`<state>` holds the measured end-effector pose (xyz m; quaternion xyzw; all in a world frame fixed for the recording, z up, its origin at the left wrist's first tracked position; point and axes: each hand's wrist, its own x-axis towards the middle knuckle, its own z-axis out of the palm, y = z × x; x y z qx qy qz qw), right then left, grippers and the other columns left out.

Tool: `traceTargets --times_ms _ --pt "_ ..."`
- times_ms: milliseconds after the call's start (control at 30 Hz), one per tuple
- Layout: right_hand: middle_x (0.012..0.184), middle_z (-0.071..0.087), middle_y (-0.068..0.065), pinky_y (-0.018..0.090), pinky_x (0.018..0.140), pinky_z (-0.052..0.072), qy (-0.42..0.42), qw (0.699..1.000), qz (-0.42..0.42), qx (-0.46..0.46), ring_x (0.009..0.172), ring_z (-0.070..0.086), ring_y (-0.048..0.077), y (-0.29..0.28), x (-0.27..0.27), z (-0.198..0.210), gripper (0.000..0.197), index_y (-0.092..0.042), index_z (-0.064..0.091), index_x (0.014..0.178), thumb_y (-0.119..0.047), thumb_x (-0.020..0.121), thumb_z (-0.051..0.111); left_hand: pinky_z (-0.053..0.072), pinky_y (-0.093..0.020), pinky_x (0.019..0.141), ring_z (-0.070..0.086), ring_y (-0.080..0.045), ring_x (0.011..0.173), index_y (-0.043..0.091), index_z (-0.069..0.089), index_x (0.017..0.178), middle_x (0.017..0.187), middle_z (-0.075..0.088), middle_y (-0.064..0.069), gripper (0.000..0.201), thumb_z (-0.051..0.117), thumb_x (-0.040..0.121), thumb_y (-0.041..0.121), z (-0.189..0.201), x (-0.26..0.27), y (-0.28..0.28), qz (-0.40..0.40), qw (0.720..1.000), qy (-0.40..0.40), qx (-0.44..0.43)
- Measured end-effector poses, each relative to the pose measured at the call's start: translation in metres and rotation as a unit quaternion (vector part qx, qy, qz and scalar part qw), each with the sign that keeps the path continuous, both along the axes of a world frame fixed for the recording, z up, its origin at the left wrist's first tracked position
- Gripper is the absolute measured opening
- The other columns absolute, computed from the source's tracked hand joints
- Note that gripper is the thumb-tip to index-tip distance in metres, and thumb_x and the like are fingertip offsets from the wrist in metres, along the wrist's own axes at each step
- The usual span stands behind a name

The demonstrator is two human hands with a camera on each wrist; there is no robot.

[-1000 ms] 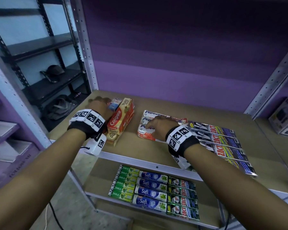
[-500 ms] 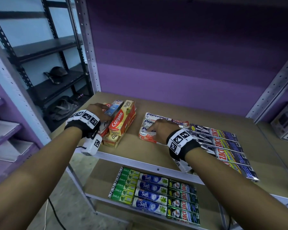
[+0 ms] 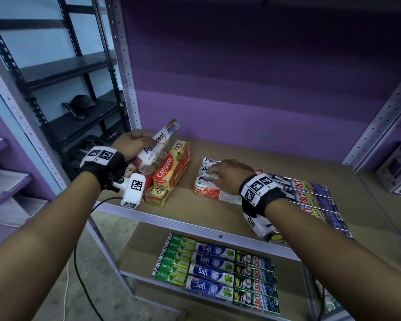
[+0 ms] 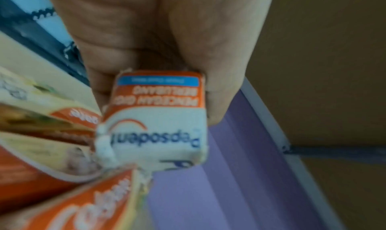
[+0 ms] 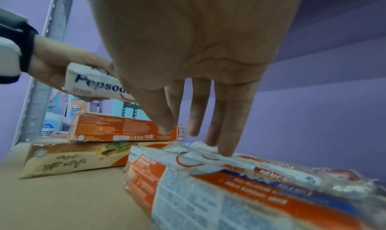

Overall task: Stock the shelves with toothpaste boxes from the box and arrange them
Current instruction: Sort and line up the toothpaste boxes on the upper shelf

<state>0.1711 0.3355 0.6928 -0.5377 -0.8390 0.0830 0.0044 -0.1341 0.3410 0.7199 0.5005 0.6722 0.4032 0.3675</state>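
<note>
A dark cap lies on the black rack, beside the purple wall.

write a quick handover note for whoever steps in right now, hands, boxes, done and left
Left hand grips one Pepsodent box, lifted and tilted above the Colgate pile at the shelf's left end.
Right hand is open, fingers resting on the Pepsodent row mid-shelf.
Done: a Zact row on the right of the top shelf; Darlie, Safi and Zact rows on the lower shelf.
Left: probably add the held box to the Pepsodent row, then sort out the loose Colgate pile.
</note>
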Motion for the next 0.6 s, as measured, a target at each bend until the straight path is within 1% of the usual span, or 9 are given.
traceTargets --times_ms 67,100,167,233,300,400,433,533,600 --pt "0.138 0.049 -0.002 0.038 0.091 0.051 0.031 0.999 -0.002 0.033 0.118 0.055 0.025 0.004 0.006 0.005 0.053 -0.045 0.042 0.139 -0.034 0.089 0.059 0.053 -0.049 0.094 0.070 -0.031 0.096 0.025 0.071 0.116 0.106 0.073 -0.011 0.032 0.069 0.085 0.035 0.012 0.010 -0.005 -0.051 0.997 -0.054 -0.014" --pt "0.144 0.042 -0.001 0.042 0.096 0.049 0.043 0.998 -0.003 0.054 0.125 0.050 0.027 0.005 0.009 0.007 0.061 -0.045 0.034 0.143 -0.033 0.089 0.061 0.049 -0.050 0.095 0.067 -0.036 0.097 0.017 0.068 0.120 0.111 0.070 -0.019 0.037 0.066 0.088 0.034 0.016 0.014 -0.007 -0.080 0.991 -0.100 -0.032" --pt "0.148 0.031 0.000 0.045 0.096 0.049 0.083 0.992 -0.007 0.099 0.130 0.043 0.029 0.006 0.015 0.015 0.077 -0.049 0.022 0.146 -0.030 0.087 0.067 0.054 -0.045 0.083 0.067 -0.033 0.086 0.004 0.064 0.122 0.111 0.068 -0.025 0.045 0.063 0.089 0.035 0.023 0.023 -0.011 -0.119 0.970 -0.196 -0.085" --pt "0.145 0.026 -0.002 0.049 0.089 0.052 0.117 0.983 -0.005 0.139 0.130 0.041 0.029 0.006 0.019 0.025 0.091 -0.052 0.014 0.146 -0.028 0.082 0.074 0.058 -0.036 0.069 0.070 -0.029 0.077 0.004 0.065 0.118 0.104 0.071 -0.022 0.046 0.062 0.087 0.037 0.029 0.033 -0.015 -0.156 0.951 -0.240 -0.120" --pt "0.146 0.021 -0.004 0.052 0.085 0.054 0.137 0.977 0.001 0.165 0.131 0.039 0.031 0.006 0.023 0.037 0.098 -0.053 0.012 0.146 -0.028 0.078 0.079 0.058 -0.035 0.070 0.070 -0.028 0.079 0.003 0.066 0.117 0.104 0.071 -0.021 0.050 0.066 0.083 0.039 0.030 0.038 -0.014 -0.173 0.946 -0.244 -0.123" --pt "0.151 0.018 -0.002 0.047 0.088 0.053 0.154 0.970 0.005 0.187 0.133 0.037 0.032 0.006 0.031 0.048 0.100 -0.051 0.016 0.147 -0.025 0.076 0.081 0.054 -0.042 0.090 0.068 -0.030 0.090 0.003 0.068 0.119 0.112 0.069 -0.022 0.060 0.074 0.074 0.042 0.029 0.047 -0.015 -0.194 0.950 -0.217 -0.115" --pt "0.152 0.018 -0.001 0.046 0.091 0.052 0.155 0.970 0.006 0.187 0.133 0.037 0.031 0.006 0.032 0.051 0.097 -0.049 0.019 0.148 -0.023 0.077 0.081 0.055 -0.038 0.085 0.069 -0.027 0.087 0.005 0.071 0.115 0.107 0.071 -0.020 0.053 0.073 0.076 0.041 0.028 0.052 -0.016 -0.215 0.945 -0.216 -0.117" --pt "0.150 0.024 0.002 0.045 0.098 0.051 0.136 0.976 0.010 0.172 0.130 0.041 0.027 0.006 0.039 0.057 0.077 -0.038 0.038 0.142 -0.027 0.078 0.079 0.057 -0.025 0.061 0.072 -0.018 0.068 0.011 0.081 0.089 0.084 0.076 -0.012 0.028 0.066 0.079 0.033 0.025 0.067 -0.020 -0.241 0.938 -0.224 -0.112" --pt "0.143 0.031 -0.003 0.042 0.097 0.052 0.125 0.980 0.015 0.155 0.124 0.046 0.021 0.005 0.046 0.060 0.066 -0.035 0.048 0.135 -0.036 0.078 0.081 0.057 -0.025 0.057 0.072 -0.019 0.067 0.009 0.080 0.087 0.084 0.075 -0.014 0.031 0.063 0.080 0.033 0.024 0.074 -0.024 -0.260 0.928 -0.234 -0.130"
